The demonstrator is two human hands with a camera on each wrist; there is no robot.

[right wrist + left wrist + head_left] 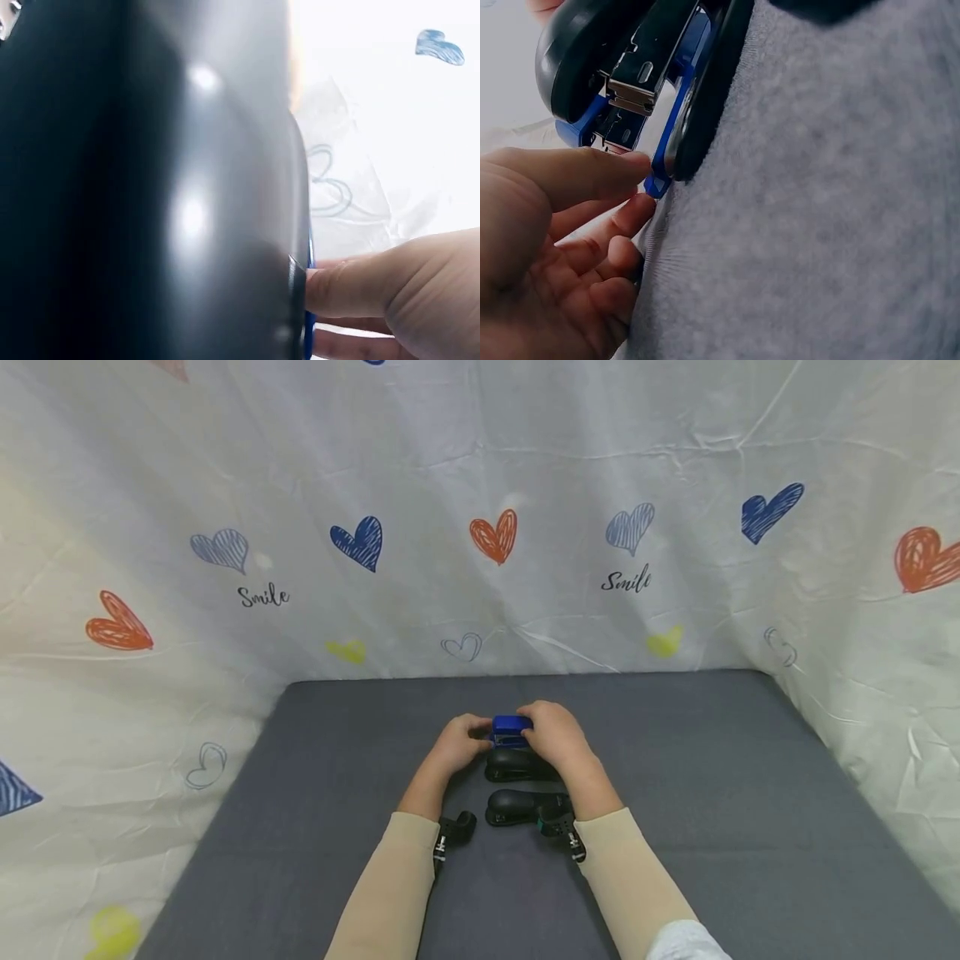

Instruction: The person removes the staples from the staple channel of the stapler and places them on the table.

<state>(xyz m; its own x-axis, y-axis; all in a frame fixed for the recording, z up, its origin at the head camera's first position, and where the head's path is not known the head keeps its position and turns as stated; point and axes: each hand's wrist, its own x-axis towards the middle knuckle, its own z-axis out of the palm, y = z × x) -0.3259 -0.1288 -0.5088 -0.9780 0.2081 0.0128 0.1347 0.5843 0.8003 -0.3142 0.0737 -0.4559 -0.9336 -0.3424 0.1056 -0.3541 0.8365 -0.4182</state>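
Note:
A blue stapler (512, 724) lies crosswise at the far end of a row on the grey table. My left hand (454, 747) pinches its left end; in the left wrist view the thumb and forefinger meet the blue base (658, 180). My right hand (557, 733) grips the stapler's right end, partly hiding it. Just nearer lies a black stapler (516, 766), partly covered by the right hand and wrist. In the right wrist view a black stapler's rounded body (202, 217) blocks most of the blue one.
A second black stapler (513, 807) lies nearer to me, partly behind the right wrist's camera (557, 821). The left wrist's camera (459, 828) hangs beside it. A white cloth printed with hearts (420, 627) rises behind the table's (375, 710) far edge.

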